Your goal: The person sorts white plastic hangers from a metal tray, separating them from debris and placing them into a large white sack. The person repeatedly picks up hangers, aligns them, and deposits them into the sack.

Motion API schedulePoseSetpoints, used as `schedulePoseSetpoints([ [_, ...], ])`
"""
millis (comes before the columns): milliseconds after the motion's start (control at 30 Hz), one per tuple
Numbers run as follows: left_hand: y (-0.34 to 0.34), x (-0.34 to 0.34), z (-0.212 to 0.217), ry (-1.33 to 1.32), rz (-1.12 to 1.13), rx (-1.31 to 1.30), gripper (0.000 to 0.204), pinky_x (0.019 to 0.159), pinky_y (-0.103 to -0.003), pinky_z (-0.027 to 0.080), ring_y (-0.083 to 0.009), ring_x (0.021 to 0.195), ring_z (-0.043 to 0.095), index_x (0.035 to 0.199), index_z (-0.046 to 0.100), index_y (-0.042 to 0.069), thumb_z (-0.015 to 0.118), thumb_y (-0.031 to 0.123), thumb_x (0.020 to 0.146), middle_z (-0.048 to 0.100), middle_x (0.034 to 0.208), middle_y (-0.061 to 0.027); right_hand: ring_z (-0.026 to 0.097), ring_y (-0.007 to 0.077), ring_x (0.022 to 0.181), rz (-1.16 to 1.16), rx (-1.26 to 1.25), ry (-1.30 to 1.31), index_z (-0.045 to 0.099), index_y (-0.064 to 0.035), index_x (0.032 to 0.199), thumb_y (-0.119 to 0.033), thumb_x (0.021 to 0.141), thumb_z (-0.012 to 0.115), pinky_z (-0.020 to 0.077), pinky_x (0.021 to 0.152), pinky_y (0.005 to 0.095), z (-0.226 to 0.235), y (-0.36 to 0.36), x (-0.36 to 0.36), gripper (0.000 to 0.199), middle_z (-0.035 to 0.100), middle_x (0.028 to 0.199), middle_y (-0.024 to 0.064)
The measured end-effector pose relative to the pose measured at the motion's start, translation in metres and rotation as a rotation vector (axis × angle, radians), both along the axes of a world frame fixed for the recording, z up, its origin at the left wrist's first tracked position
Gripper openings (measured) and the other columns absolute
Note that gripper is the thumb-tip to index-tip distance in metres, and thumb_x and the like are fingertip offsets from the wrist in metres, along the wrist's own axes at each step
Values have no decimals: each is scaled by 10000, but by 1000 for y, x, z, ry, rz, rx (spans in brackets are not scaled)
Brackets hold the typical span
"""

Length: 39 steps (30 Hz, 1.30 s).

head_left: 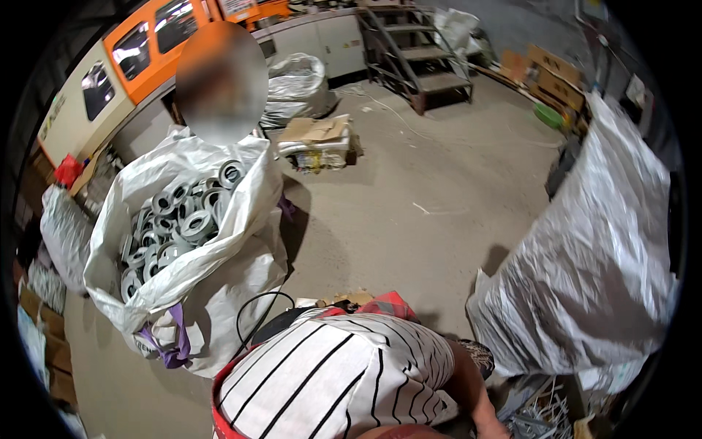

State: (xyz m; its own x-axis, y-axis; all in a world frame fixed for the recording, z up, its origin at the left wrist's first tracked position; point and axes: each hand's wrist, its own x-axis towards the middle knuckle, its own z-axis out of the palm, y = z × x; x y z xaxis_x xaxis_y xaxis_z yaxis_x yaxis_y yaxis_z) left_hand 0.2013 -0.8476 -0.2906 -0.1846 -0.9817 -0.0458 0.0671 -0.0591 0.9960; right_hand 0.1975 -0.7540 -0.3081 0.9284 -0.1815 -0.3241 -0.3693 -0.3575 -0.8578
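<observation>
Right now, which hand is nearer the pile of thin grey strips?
Left, apparently: the left hand, partly cut by the lower edge, is beside the grey strips; the right hand is out of view.

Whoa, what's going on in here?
Someone in a white shirt with black stripes is bent over, one bare arm reaching down beside a heap of thin grey scraps. The hand doesn't show clearly at the picture's lower edge, so I can't tell what it holds. Over on the left, a big open white sack holds lots of round grey rings.
</observation>
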Motion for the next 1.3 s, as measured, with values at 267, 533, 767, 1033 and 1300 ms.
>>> schedulePoseSetpoints([
  [267, 51, 34, 7, 24, 59, 11, 370, 603, -348, 450, -224, 755, 571, 1069, 451, -7, 644, 111, 776, 589, 866, -169, 582, 198, 846, 392, 94, 13, 552, 43, 956, -203, 853, 486, 456, 747, 340, 46, 89, 66, 275, 618, 921, 150],
  [533, 61, 33, 3, 71, 75, 9, 350, 674, -363, 447, -231, 826, 560, 1102, 465, 23, 619, 128, 805, 585, 920, -167, 580, 195, 837, 581, 139, 9, 553, 31, 952, -188, 826, 514, 462, 737, 339, 64, 121, 76, 256, 616, 915, 137],
  [767, 62, 23, -6, 128, 52, -1, 336, 735, -377, 445, -237, 889, 550, 1131, 478, 50, 596, 142, 829, 582, 967, -166, 578, 192, 829, 586, 140, 1, 554, 22, 949, -175, 801, 538, 467, 727, 339, 69, 117, 69, 246, 614, 910, 126],
  [1033, 64, 31, -23, 348, 9, -83, 325, 806, -393, 442, -244, 961, 539, 1163, 492, 81, 570, 159, 858, 578, 1021, -165, 576, 189, 820, 477, 140, 34, 556, 10, 945, -160, 773, 566, 472, 717, 339, 58, 102, 57, 242, 612, 904, 114],
  [1300, 94, 29, 25, 583, 460, 123, 242, 363, -338, 412, -191, 421, 521, 799, 467, 22, 592, 226, 833, 562, 598, -135, 574, 186, 812, 147, 101, 133, 557, -1, 941, -144, 746, 594, 477, 706, 338, 28, 55, 8, 246, 610, 898, 101],
])
